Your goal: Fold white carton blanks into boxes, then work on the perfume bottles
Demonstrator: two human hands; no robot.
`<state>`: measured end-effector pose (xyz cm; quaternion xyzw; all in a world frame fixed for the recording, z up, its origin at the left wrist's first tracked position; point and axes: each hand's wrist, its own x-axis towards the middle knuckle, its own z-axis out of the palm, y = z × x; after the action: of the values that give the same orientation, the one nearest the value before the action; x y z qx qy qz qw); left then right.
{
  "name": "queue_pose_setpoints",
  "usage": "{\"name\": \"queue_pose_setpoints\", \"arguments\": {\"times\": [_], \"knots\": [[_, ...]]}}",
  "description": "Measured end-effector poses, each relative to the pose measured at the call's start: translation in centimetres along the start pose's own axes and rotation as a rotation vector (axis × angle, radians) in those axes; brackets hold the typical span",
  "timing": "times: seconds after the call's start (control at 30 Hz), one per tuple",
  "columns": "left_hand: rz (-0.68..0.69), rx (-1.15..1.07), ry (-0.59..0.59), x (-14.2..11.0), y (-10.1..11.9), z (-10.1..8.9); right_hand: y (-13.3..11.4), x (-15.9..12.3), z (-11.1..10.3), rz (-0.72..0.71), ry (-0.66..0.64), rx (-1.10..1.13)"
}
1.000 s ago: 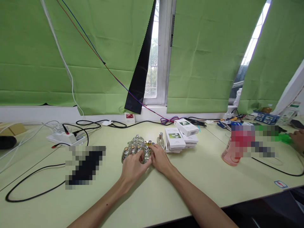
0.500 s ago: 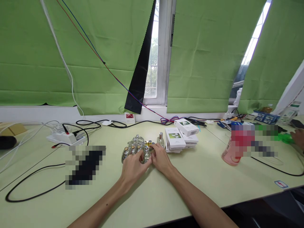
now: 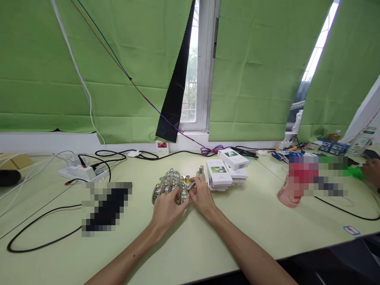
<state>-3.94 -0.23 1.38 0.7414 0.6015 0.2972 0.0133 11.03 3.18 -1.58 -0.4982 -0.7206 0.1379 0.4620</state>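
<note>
My left hand (image 3: 168, 206) is closed around the lower part of a small glass perfume bottle (image 3: 183, 190), which stands upright with its silver spray top showing. Close beside it, my right hand (image 3: 202, 198) pinches a shiny silver bottle cap (image 3: 191, 185), held tilted. Several clear glass bottles with gold and silver necks (image 3: 166, 185) crowd together just left of and behind my left hand. Behind my right hand stands another glass bottle with a silver cap (image 3: 201, 170), partly hidden by the fingers.
White printed boxes (image 3: 219, 173) are stacked right of my hands. A pink cup (image 3: 289, 190), partly blurred out, stands farther right, and another person's hand (image 3: 372, 172) is at the right edge. A power strip (image 3: 84, 173) and cables lie left, by a blurred dark object (image 3: 107, 208).
The silver cap in my right hand now shows more clearly and sits tilted, as the right fingers have shifted slightly. My left hand stays at the bottle.
</note>
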Motion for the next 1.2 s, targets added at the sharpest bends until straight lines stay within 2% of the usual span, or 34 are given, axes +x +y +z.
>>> {"name": "queue_pose_setpoints", "arguments": {"times": [0.17, 0.33, 0.63, 0.93, 1.2], "knots": [[-0.003, -0.013, -0.002, 0.1, -0.1, 0.1, -0.3, 0.1, -0.2, 0.015, 0.022, -0.024], [0.001, -0.008, 0.013, 0.2, 0.1, 0.1, -0.1, 0.2, -0.1, -0.029, 0.103, 0.007], [0.008, -0.006, 0.013, 0.1, 0.1, 0.1, -0.3, 0.3, 0.0, -0.056, 0.197, 0.198], [0.005, -0.019, 0.004, 0.1, 0.1, 0.0, -1.4, 0.3, -0.5, -0.059, 0.307, 0.296], [-0.013, -0.027, -0.026, 0.1, 0.0, 0.0, -2.0, 0.1, -0.7, -0.047, 0.353, 0.409]]}}
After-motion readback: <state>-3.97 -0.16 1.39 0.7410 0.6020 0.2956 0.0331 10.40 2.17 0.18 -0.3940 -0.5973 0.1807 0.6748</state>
